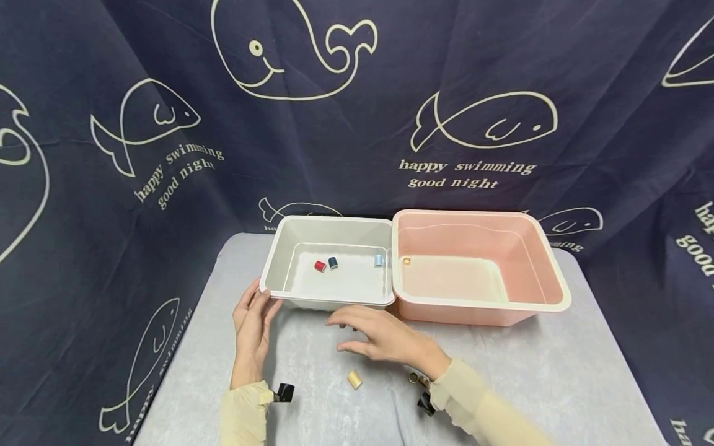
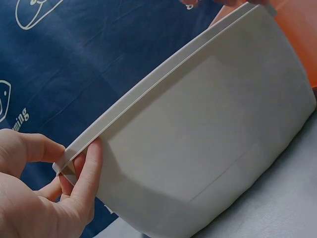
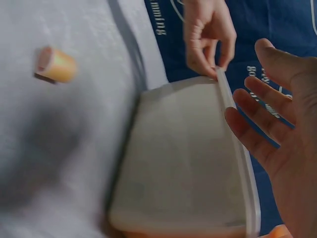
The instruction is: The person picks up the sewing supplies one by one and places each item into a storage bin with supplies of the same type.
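My left hand (image 1: 252,326) pinches the near left corner of a white plastic bin (image 1: 329,301), thumb and fingers on either side of the rim in the left wrist view. Inside that bin lie a red thread spool (image 1: 320,266), a dark blue spool (image 1: 333,262) and a light blue spool (image 1: 379,261). Just in front of the bin, my right hand (image 1: 385,334) hovers with fingers spread and nothing in its grasp. A yellow thread spool (image 1: 354,380) lies on the table below it, also visible as a blurred spool (image 3: 57,64) in the right wrist view.
A pink bin (image 1: 482,305) stands against the white bin's right side, with a small orange spool (image 1: 406,261) at its left. Behind both hangs a dark blue curtain (image 1: 357,155) with fish drawings. A grey cloth (image 1: 312,415) covers the table.
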A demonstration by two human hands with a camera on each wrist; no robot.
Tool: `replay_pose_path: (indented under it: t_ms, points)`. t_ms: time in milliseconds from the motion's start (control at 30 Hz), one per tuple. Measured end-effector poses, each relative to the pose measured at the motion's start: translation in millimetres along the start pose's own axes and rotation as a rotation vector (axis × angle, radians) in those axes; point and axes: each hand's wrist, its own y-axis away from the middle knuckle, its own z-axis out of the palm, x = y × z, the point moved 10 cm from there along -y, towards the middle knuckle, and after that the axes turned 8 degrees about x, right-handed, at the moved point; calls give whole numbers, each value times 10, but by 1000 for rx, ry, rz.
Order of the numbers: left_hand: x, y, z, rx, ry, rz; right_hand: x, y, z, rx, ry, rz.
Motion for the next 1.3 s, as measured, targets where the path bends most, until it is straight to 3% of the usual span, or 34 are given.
replay_pose_path:
  t_ms: [400, 667, 1000, 1300]
  points:
    - [-25, 12, -12, 0, 5, -17, 236, 491, 406, -90, -46, 189]
    - [-2, 5, -6, -1, 6, -12, 285, 688, 590, -97, -25, 193]
    - [0, -4, -11, 1, 7, -8, 345, 890, 843, -182, 44, 233]
    - [-5, 0, 3, -5, 13, -8, 361, 974, 926, -184, 77, 226]
